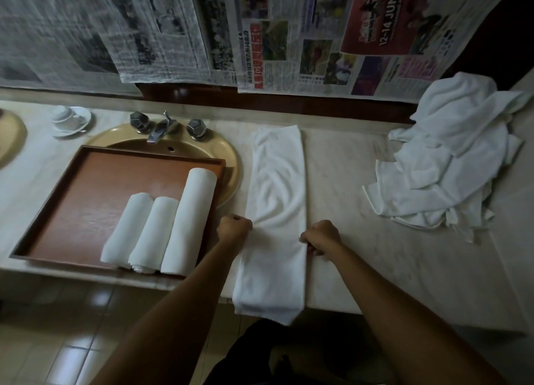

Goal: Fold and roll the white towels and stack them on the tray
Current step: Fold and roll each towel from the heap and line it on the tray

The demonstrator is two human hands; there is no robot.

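I have the folded towel (274, 211) laid as a long strip running from 12 to 6 o'clock on the counter (361, 182), my left hand (234, 228) and right hand (320, 235) each curled tight, pinching its opposite edges to pull the strip even for rolling. Three rolled towels (161, 228) lie side by side at 9 o'clock on the tray (72, 199), and the unfolded pile (448, 159) waits at 2 o'clock, within reach

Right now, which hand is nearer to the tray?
Left. The left hand grips the folded towel's left edge, just beside the tray. The right hand grips the towel's right edge, on the far side of the towel from the tray.
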